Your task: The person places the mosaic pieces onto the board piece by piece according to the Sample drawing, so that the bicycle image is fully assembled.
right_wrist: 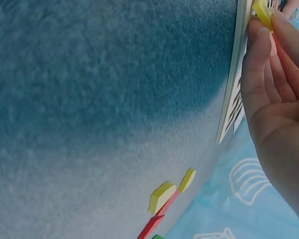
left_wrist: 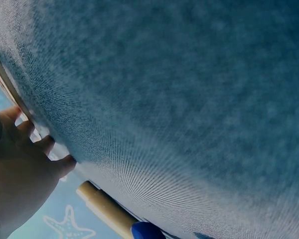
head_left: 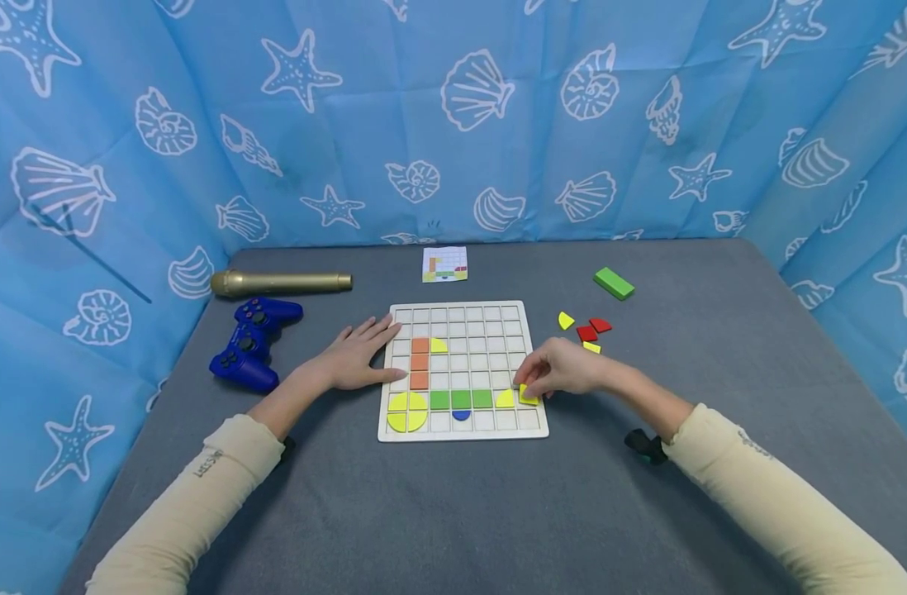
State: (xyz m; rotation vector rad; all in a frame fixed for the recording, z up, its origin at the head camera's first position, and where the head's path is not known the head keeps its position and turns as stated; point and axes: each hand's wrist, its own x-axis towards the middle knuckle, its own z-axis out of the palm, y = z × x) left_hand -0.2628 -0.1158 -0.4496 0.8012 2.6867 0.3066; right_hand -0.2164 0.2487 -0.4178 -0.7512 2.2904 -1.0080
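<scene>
A white grid board [head_left: 461, 437] lies on the table, partly filled with coloured pieces. My right hand [head_left: 561, 366] pinches a yellow piece [head_left: 528, 395] between thumb and fingers over the board's right side, beside a placed yellow quarter-round [head_left: 505, 399]. The right wrist view shows the pinched yellow piece [right_wrist: 262, 14] at the fingertips. With fingers spread, my left hand [head_left: 357, 357] rests on the board's left edge. Placed on the grid are three orange squares [head_left: 420, 362], three green squares [head_left: 461, 399], a blue half-round [head_left: 462, 415] and several yellow quarter-rounds [head_left: 407, 411].
Right of the board lie loose red pieces [head_left: 587, 333] and yellow pieces [head_left: 566, 321], with a green block [head_left: 614, 283] farther back. A small pattern card [head_left: 444, 264] lies behind the board. At left are a gold microphone [head_left: 282, 283] and a blue game controller [head_left: 254, 343].
</scene>
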